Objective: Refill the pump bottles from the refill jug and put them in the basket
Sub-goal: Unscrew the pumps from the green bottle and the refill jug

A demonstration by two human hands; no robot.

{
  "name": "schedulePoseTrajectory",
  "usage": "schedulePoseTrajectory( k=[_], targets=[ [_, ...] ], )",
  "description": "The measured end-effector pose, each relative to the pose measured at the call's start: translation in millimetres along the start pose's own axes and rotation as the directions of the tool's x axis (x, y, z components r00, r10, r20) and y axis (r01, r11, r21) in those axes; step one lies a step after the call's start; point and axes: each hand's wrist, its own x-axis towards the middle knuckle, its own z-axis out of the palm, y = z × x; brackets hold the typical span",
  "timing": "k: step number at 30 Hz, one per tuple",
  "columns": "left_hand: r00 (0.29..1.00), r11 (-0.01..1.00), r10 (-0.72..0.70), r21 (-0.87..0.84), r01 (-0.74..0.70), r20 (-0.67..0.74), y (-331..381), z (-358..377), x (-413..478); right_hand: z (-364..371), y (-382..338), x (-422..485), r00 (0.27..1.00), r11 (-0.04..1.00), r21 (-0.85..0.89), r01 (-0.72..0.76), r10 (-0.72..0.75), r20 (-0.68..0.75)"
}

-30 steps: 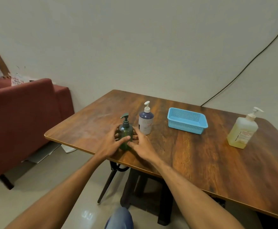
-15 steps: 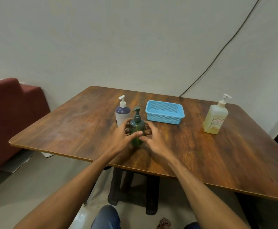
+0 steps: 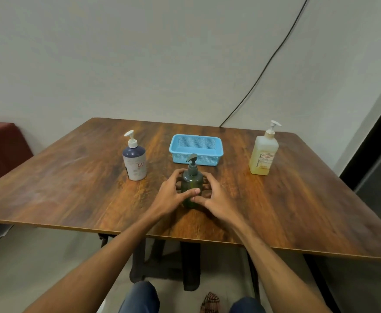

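A dark green pump bottle [image 3: 192,178] stands upright on the wooden table [image 3: 72,188], just in front of the blue basket [image 3: 196,149]. My left hand [image 3: 171,195] and my right hand [image 3: 215,197] wrap around its body from either side, both thumbs across its front. A navy and white pump bottle [image 3: 134,163] stands upright to the left. The yellowish refill jug [image 3: 263,154], with a white pump on top, stands at the right. The basket has nothing in it.
A black cable [image 3: 268,64] runs down the wall to the table's back edge. A red sofa [image 3: 1,150] sits at the far left. Below the table's near edge are my knees [image 3: 139,297] and the table's dark legs [image 3: 189,263].
Both hands have slid the green bottle to the right, away from the navy bottle and in front of the basket. My head has turned right, so the sofa has mostly left the view.
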Motion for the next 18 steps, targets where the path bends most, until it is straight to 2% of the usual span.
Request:
schedulePoseTrajectory(
  k=[3,9,13,15,18],
  targets=[
    [0.998,1.0,0.002,-0.012,-0.001,0.062,3.3,-2.7,1.3,4.7,-1.1,2.9,1.0,1.0,0.011,0.021,-0.021,-0.007],
    [0.997,0.969,0.074,-0.236,-0.07,0.007,20.6,-10.0,8.4,12.1,4.1,7.0,0.999,0.998,0.055,-0.009,0.012,-0.047],
    [0.988,0.957,0.154,-0.254,-0.144,0.022,31.0,-15.3,14.8,12.3,2.2,7.9,0.998,0.999,0.051,-0.017,0.02,-0.058],
    [0.99,0.958,0.141,-0.25,-0.141,-0.02,29.2,-18.0,16.7,12.0,2.2,7.9,0.998,0.999,0.046,-0.021,0.023,-0.055],
    [0.977,0.971,0.133,-0.176,-0.162,-0.164,27.0,-15.5,17.9,12.2,2.1,9.0,0.998,0.999,0.044,-0.031,0.033,-0.044]
  ],
)
